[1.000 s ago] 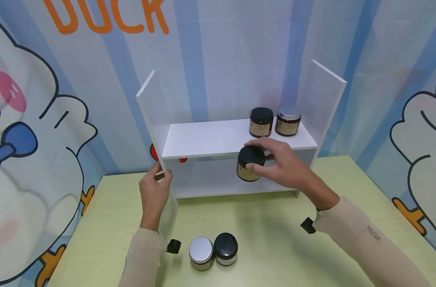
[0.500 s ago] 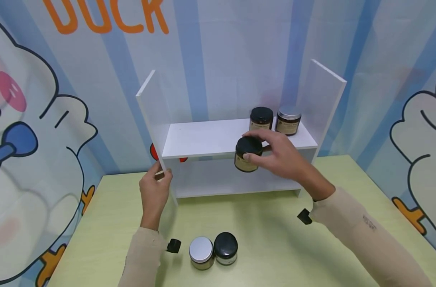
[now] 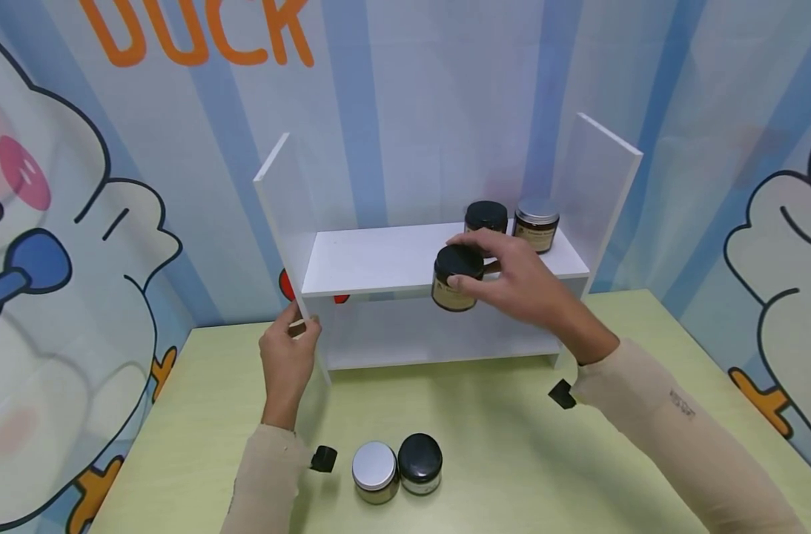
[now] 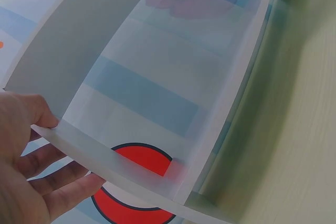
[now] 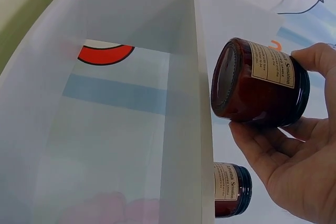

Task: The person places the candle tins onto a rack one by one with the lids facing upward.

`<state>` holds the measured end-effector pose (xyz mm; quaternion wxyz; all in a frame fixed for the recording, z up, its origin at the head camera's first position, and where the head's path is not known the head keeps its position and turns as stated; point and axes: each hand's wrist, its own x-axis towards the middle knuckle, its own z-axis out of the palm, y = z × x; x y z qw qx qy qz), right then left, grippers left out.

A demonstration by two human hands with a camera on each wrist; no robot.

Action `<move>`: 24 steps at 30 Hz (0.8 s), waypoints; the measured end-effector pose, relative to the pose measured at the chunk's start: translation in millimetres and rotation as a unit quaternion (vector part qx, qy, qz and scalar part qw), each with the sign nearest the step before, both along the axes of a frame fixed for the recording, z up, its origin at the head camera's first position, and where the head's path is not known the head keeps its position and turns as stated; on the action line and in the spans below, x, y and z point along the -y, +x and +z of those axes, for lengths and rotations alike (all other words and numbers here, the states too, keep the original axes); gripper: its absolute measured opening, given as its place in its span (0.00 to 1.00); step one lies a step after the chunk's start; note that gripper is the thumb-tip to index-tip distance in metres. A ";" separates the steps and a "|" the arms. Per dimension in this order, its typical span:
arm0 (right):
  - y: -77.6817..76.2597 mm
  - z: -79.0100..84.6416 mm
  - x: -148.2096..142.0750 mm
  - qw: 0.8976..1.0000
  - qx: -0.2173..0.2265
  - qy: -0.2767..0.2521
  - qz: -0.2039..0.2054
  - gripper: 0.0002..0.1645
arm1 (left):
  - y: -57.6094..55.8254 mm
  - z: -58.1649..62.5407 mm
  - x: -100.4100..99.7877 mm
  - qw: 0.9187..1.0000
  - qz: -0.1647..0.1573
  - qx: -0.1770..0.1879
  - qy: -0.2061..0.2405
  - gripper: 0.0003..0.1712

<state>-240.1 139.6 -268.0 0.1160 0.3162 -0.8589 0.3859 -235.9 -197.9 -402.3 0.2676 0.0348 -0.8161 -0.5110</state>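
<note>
Right hand (image 3: 531, 293) is gripping a round, black-lidded amber-glass jar (image 3: 452, 297); left hand (image 3: 288, 360) is pinching white-panelled shelving (image 3: 375, 259); low carrying may be risking collision.

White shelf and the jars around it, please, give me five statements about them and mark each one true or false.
1. The right hand holds a jar with a printed label. True.
2. The left hand pinches a jar lid. False: it pinches the edge of the left side panel.
3. A black-lidded jar and a silver-lidded jar stand on the upper board. True.
4. Both jars on the table have black lids. False: one table jar has a silver lid, its neighbour a black one.
5. The jar in the right hand stands on the table. False: it is held up above it.
</note>
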 end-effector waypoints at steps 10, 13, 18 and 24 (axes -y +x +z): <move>-7.3 3.1 3.2 1.000 0.012 0.008 -0.011 0.30 | 0.0 0.2 -0.1 1.000 -0.002 -0.004 0.001 0.25; -8.7 5.2 4.5 1.000 0.013 0.015 -0.013 0.30 | -0.3 -0.1 -0.3 1.000 -0.002 -0.007 -0.002 0.25; -11.7 8.9 7.5 0.999 0.034 0.023 -0.027 0.30 | 0.7 0.4 -0.8 1.000 0.001 -0.009 -0.001 0.25; -14.9 11.5 8.7 0.997 0.052 0.043 -0.039 0.32 | 1.1 0.3 -0.7 1.000 -0.001 -0.007 0.005 0.24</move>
